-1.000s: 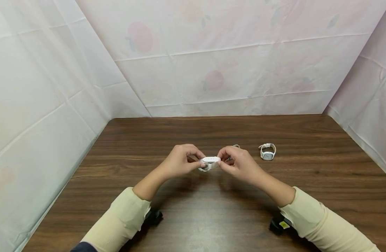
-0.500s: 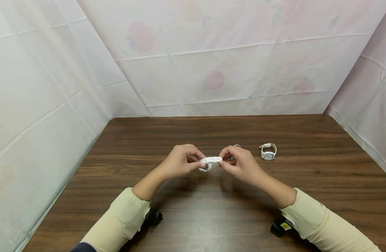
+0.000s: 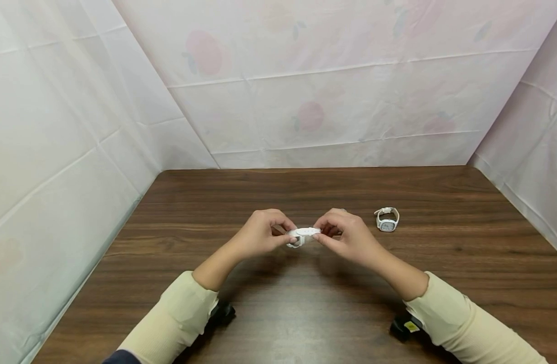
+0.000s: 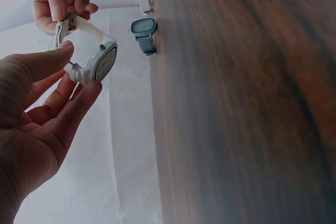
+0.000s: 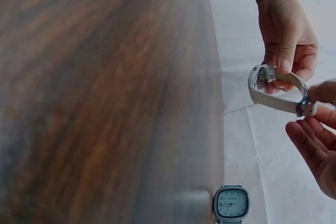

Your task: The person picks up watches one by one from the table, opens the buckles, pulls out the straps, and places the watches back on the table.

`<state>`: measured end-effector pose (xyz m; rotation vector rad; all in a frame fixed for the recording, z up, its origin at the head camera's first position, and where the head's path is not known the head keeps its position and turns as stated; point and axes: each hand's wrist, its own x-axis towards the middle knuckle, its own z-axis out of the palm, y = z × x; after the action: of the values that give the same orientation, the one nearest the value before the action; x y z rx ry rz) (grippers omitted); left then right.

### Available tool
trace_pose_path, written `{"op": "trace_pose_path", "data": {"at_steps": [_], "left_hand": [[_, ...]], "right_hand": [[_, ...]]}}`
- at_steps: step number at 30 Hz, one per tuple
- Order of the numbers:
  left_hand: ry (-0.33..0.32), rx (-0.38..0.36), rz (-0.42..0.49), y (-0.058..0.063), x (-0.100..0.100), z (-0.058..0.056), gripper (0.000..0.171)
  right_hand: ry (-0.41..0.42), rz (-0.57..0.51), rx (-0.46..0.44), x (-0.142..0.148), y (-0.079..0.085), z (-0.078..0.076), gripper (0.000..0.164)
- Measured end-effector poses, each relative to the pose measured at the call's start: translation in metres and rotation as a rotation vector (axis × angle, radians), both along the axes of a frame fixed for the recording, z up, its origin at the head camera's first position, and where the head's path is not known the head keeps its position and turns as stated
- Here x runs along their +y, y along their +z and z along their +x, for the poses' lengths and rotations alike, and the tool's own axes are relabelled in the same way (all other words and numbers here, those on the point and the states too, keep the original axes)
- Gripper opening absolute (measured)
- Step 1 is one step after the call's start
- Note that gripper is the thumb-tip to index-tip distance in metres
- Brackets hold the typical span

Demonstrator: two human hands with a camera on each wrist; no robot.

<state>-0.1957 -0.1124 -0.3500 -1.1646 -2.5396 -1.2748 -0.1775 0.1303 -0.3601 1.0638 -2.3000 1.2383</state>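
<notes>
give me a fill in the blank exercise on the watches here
The left hand and right hand hold a wristwatch whose strap is ____.
In the head view, another wristwatch lies on the table to the ____ of both hands.
The left wrist view shows ____ wristwatches in all.
Missing words: white; right; three
</notes>
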Motion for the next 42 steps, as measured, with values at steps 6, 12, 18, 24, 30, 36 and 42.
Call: {"op": "trace_pose_path", "data": {"at_steps": [6,12,18,24,30,36,42], "left_hand": [[-0.006,0.008,0.0,0.0,0.0009,-0.0004,0.013],[-0.01,-0.031,0.004,-0.0004,0.0006,-0.0003,0.012],[-0.007,-0.044,0.022,0.001,-0.0002,0.0008,0.013],[-0.001,-0.054,0.036,0.003,-0.0009,0.0008,0.012],[-0.003,-0.048,0.02,0.0003,-0.0008,-0.0006,0.012],[-0.015,-0.032,0.008,-0.001,0.0019,-0.0001,0.013],[-0.011,-0.038,0.02,-0.0009,0.0023,0.0008,0.013]], "right_hand": [[0.007,0.025,0.098,-0.0011,0.0007,-0.001,0.017],[-0.004,0.031,0.096,-0.0019,0.0012,0.0011,0.015],[-0.032,-0.02,-0.008,-0.0019,0.0007,0.0056,0.014],[-0.079,-0.069,-0.132,0.0,0.0038,0.0076,0.014],[-0.042,-0.025,-0.081,-0.0002,0.0043,0.0055,0.016],[-0.033,-0.021,0.067,-0.0022,0.0038,0.0022,0.016],[-0.03,-0.021,0.045,-0.0021,0.0027,0.0015,0.014]]}}
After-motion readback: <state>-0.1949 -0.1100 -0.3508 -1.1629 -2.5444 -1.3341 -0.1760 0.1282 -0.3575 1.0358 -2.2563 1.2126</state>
